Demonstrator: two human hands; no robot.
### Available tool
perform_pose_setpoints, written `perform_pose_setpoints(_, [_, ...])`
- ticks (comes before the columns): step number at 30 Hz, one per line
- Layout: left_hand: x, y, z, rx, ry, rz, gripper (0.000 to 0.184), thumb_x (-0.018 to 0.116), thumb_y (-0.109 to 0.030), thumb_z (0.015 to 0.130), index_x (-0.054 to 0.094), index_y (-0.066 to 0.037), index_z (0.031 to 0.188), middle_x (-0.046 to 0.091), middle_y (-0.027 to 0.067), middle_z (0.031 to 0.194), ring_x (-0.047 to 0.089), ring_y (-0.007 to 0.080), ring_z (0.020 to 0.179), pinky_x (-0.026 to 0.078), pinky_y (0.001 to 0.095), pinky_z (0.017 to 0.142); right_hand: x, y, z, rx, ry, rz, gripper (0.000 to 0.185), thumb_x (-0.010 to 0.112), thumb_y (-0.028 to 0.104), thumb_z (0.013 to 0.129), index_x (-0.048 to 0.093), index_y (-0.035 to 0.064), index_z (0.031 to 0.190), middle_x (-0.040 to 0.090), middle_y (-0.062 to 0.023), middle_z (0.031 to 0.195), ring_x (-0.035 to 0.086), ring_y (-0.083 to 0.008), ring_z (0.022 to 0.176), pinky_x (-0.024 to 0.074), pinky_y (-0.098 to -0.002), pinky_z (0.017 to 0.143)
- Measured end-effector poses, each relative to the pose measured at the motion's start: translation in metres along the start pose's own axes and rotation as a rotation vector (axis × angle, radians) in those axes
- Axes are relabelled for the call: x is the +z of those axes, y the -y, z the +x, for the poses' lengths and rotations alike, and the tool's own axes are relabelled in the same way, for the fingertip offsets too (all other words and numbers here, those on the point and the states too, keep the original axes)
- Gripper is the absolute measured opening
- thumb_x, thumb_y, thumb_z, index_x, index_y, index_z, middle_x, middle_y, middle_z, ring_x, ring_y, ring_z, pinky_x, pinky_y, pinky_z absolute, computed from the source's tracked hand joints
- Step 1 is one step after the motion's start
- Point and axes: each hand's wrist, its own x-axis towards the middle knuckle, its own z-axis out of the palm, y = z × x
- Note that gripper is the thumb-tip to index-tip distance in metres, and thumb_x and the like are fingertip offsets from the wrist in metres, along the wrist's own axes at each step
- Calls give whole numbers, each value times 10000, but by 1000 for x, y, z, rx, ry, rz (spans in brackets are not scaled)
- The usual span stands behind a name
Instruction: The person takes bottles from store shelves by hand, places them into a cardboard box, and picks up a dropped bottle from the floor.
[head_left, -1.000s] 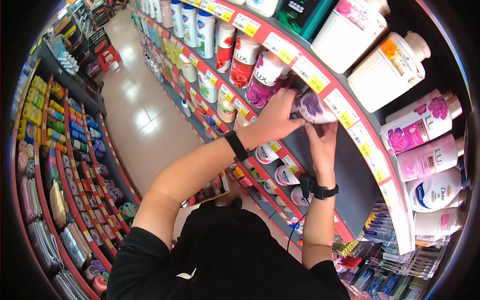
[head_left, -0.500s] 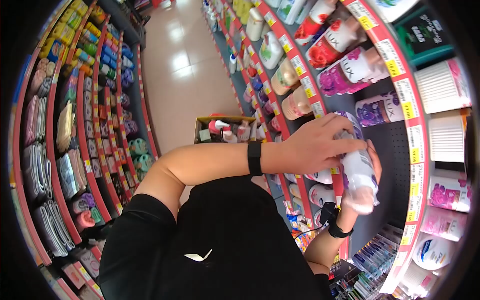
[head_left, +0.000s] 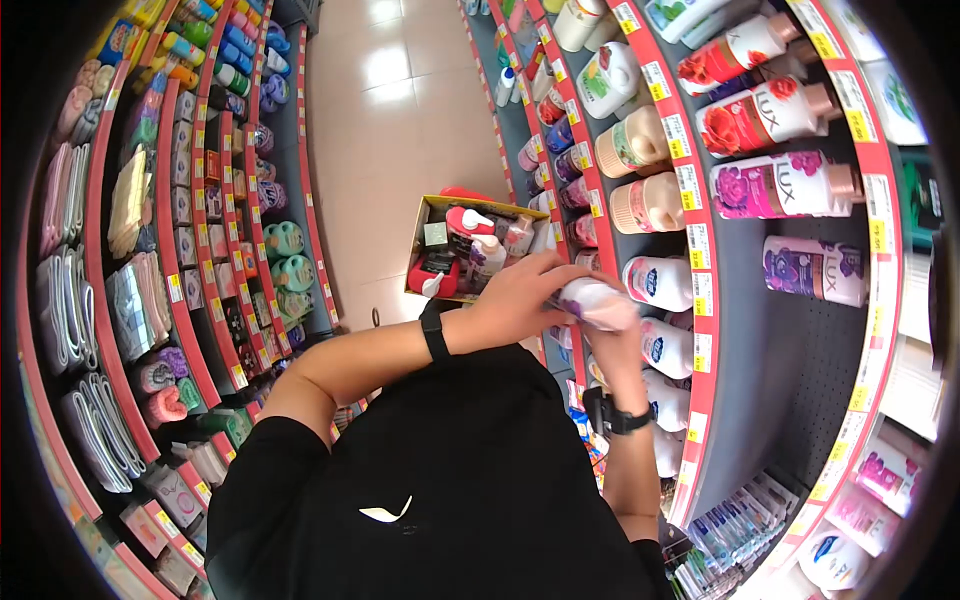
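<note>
Both left hand (head_left: 512, 297) and right hand (head_left: 617, 357) have fingers (head_left: 562, 274) gripping a white-and-purple plastic bottle (head_left: 597, 304), now nearer the yellow-rimmed cardboard box (head_left: 416, 243); its removal from the grey shelf (head_left: 745, 375) looks complete.

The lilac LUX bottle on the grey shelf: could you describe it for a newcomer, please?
On the picture's right runs a red-edged grey shelf. There, the lilac plastic LUX bottle stands beside the white-and-magenta plastic LUX bottle. Dark purple flowers set it apart from that neighbour.

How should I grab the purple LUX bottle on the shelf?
Probably around the middle of the bottle, coming from the front: it stands upright, label facing out, its long body in plain view, while its cap doesn't show.
</note>
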Motion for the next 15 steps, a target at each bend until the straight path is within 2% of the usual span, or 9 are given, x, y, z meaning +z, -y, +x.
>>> perform_pose_setpoints(1, [6, 14, -8, -8, -4, -4, 661, 857, -206, 772, 590, -185, 1377, 594, 110, 1149, 616, 337, 1120, 530, 448, 892, 15, -28, 3, 9, 2, 73, 467, 795, 19, 829, 647, 25, 1272, 729, -131, 1203, 695, -240, 1128, 536, -349, 967])
perform_pose_setpoints(3, [15, 40, -23, -155, 47, -3, 643, 839, -204, 792, 556, -147, 1367, 592, 135, 1166, 631, 382, 1102, 541, 478, 876, 35, -57, 12, 53, 58, 33, 466, 790, 18, 832, 648, 26, 1276, 727, -132, 1206, 690, -236, 1140, 532, -348, 972])
perform_pose_setpoints(4, [21, 51, -29, -161, 47, -7, 643, 839, -204, 792, 556, -147, 1367, 592, 135, 1166, 631, 382, 1102, 541, 478, 876, 45, -69, 15, 95, 102, -5, 465, 784, 18, 835, 649, 28, 1280, 724, -133, 1210, 686, -232, 1151, 529, -346, 977])
perform_pose_setpoints(7, [32, 81, -42, -281, 47, -48, 617, 816, -230, 826, 519, -122, 1356, 587, 170, 1210, 648, 438, 1066, 551, 524, 841, 70, -103, 27, 92, 126, -9, 414, 754, 19, 840, 663, 30, 1244, 728, -153, 1192, 704, -265, 1109, 541, -371, 949])
perform_pose_setpoints(10, [39, 102, -48, -397, 79, -76, 646, 809, -272, 841, 502, -126, 1390, 606, 184, 1269, 640, 439, 1107, 548, 513, 886, 86, -128, 46, 167, 190, 14, 388, 748, 20, 823, 677, 35, 1204, 730, -164, 1192, 705, -283, 1105, 537, -389, 942])
perform_pose_setpoints(12, [44, 113, -51, -405, 61, -100, 639, 800, -286, 851, 508, -117, 1393, 618, 191, 1285, 638, 443, 1116, 541, 506, 914, 94, -128, 58, 215, 282, -108, 477, 690, -92, 822, 633, 38, 1278, 714, -74, 1191, 674, -193, 1106, 526, -338, 990])
perform_pose_setpoints(15, [48, 131, -57, -414, 55, -128, 611, 774, -320, 880, 525, -93, 1389, 637, 210, 1298, 632, 450, 1136, 527, 491, 959, 106, -150, 66, 225, 323, -30, 425, 668, -76, 844, 640, 47, 1250, 712, -71, 1185, 674, -196, 1097, 530, -349, 985])
